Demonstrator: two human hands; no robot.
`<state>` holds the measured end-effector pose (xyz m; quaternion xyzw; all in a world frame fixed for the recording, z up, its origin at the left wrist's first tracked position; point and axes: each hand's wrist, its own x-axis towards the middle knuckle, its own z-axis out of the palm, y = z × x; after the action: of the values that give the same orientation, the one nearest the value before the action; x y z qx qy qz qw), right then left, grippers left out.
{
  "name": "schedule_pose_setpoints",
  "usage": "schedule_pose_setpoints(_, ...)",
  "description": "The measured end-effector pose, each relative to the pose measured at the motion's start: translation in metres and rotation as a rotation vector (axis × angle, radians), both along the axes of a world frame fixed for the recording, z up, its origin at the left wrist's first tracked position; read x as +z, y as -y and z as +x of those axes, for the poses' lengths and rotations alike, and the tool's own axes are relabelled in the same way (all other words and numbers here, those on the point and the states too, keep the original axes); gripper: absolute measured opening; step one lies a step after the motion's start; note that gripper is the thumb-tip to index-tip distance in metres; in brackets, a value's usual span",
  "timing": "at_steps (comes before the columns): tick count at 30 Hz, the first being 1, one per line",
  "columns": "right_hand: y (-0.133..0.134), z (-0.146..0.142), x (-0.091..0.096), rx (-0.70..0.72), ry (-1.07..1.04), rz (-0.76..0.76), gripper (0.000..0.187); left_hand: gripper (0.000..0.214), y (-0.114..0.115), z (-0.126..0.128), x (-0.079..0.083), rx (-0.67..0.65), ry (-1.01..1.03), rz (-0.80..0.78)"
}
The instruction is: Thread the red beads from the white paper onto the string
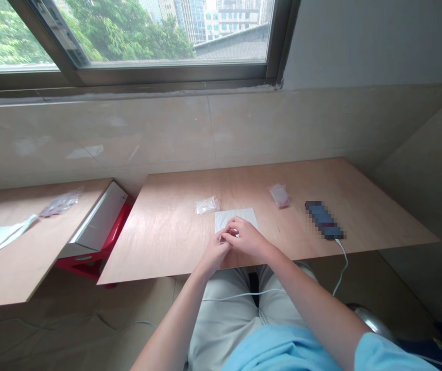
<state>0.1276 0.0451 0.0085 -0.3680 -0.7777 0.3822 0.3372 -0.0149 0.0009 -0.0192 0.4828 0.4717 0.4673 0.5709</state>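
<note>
Both my hands meet over the near middle of a plywood table (174, 242). My left hand (214, 252) and my right hand (246, 238) have their fingers pinched together at one spot, on something too small to make out. Under the fingertips lies a white sheet (226, 216). A small clear plastic bag (206, 204) lies just beyond it to the left. A pinkish small bag (279, 195) lies farther right.
A dark phone (323, 220) lies on the right of the table with a white cable (342, 263) hanging off the front edge. To the left stand a white box (101, 219) on a red stool (89, 260) and a second board (20, 242) with bags.
</note>
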Motion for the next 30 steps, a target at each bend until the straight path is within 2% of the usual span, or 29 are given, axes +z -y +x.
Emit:
schedule_pose_setpoints(5,-0.004,0.005,-0.003,0.044,-0.048,-0.012,0.015,0.028,0.000,0.000,0.001,0.007,0.006,0.017)
schedule_pose_setpoints(7,-0.014,0.012,-0.012,-0.027,-0.121,-0.078,0.020,0.030,0.000,0.000,0.001,0.027,0.055,-0.014)
schedule_pose_setpoints(9,-0.026,0.021,-0.026,-0.177,-0.155,-0.138,0.022,0.030,-0.001,0.000,0.001,0.048,0.120,-0.045)
schedule_pose_setpoints(12,-0.040,0.033,-0.051,-0.348,-0.040,-0.115,0.018,0.030,-0.002,0.000,0.001,0.088,0.220,-0.055)
schedule_pose_setpoints(15,-0.043,0.037,-0.072,-0.350,0.148,-0.008,0.012,0.032,-0.003,-0.001,0.000,0.118,0.281,-0.053)
schedule_pose_setpoints(17,-0.040,0.035,-0.080,-0.348,0.247,0.063,0.010,0.031,-0.003,-0.001,0.001,0.131,0.310,-0.070)
schedule_pose_setpoints(25,-0.028,0.018,-0.080,-0.442,0.404,0.162,0.009,0.029,-0.004,-0.003,-0.001,0.142,0.420,-0.166)
schedule_pose_setpoints(28,-0.030,0.018,-0.081,-0.454,0.374,0.140,0.007,0.032,-0.005,-0.003,-0.002,0.132,0.382,-0.189)
schedule_pose_setpoints(30,-0.034,0.019,-0.081,-0.433,0.272,0.077,0.007,0.034,-0.006,-0.003,-0.003,0.126,0.348,-0.201)
